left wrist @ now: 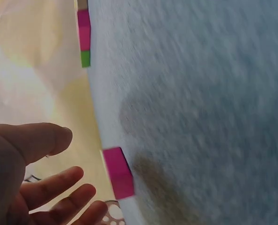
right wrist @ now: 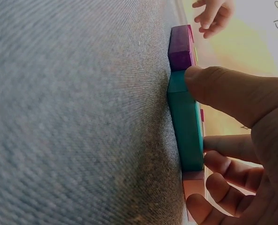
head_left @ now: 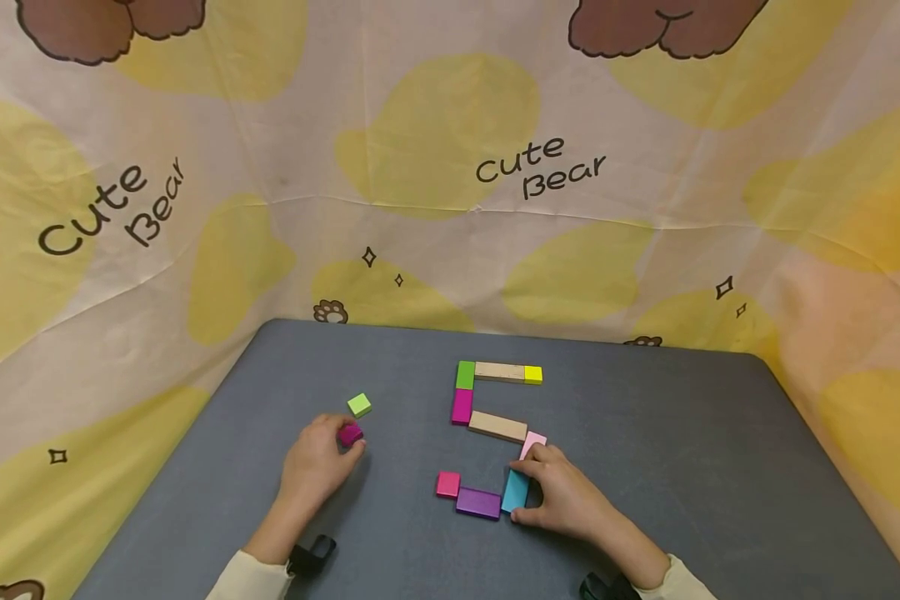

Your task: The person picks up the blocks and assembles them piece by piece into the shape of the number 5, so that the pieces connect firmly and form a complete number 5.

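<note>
My right hand [head_left: 570,493] pinches a blue block [head_left: 514,492] on the grey table, thumb at its near end and fingertips toward the far end. In the right wrist view that block [right wrist: 186,129] sits between a purple block [right wrist: 180,49] and a pink block [right wrist: 193,186]. My left hand [head_left: 317,460] hovers around a small magenta block [head_left: 350,434]. The left wrist view shows its thumb and fingers spread, apart from the magenta block [left wrist: 119,173]. Just beyond lies a lime green block [head_left: 359,405].
The blue block is part of a row shaped like a 5. Others in it are yellow [head_left: 533,375], plain wood [head_left: 498,372], green [head_left: 465,375], magenta [head_left: 462,407] and red-pink [head_left: 447,484] blocks. A patterned cloth [head_left: 435,167] hangs behind the table [head_left: 705,467].
</note>
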`<state>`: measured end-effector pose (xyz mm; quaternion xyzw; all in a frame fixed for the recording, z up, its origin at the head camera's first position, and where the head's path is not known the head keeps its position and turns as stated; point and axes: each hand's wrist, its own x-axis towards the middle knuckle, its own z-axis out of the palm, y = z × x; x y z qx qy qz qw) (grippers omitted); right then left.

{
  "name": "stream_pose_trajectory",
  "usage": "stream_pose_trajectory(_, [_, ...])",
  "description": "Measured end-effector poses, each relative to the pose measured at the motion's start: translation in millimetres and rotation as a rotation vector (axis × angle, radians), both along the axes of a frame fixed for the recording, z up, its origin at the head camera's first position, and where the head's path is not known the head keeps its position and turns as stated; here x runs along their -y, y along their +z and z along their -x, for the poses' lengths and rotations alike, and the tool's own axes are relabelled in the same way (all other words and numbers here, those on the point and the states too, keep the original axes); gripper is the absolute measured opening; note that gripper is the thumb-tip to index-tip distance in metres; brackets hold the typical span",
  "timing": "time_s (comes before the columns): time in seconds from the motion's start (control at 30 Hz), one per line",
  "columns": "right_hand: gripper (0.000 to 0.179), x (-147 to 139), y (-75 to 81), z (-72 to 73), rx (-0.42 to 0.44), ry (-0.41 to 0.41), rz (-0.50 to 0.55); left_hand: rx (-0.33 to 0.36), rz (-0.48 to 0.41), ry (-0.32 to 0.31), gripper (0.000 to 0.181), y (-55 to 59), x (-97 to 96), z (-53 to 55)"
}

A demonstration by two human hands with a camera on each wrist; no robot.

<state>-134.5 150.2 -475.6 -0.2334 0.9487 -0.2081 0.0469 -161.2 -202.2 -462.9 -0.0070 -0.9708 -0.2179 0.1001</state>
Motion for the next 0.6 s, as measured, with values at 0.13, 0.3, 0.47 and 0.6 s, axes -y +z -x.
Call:
stream_pose_trajectory(0.13, [0.061, 0, 0.5, -0.2, 0.007, -0.003, -0.004, 0.014, -0.025, 0.012, 0.035, -1.2, 6.8, 3.8])
stream_pose_trajectory(0.3, [0.061, 0, 1.2, -0.2, 0.019, -0.006, -0.002, 0.048, -0.033, 0.009, 0.041, -3.3, 14.4, 8.3])
stream_pose_trajectory(0.47, [0.061, 0, 1.0, -0.1, 0.027, -0.006, 0.002, 0.073, -0.024, -0.002, 0.041, -6.6, 20.0, 11.7])
stream_pose_trajectory(0.6, [0.061, 0, 0.6, 0.0, 0.024, -0.005, 0.007, 0.092, -0.012, -0.006, 0.039, -7.4, 21.4, 13.5])
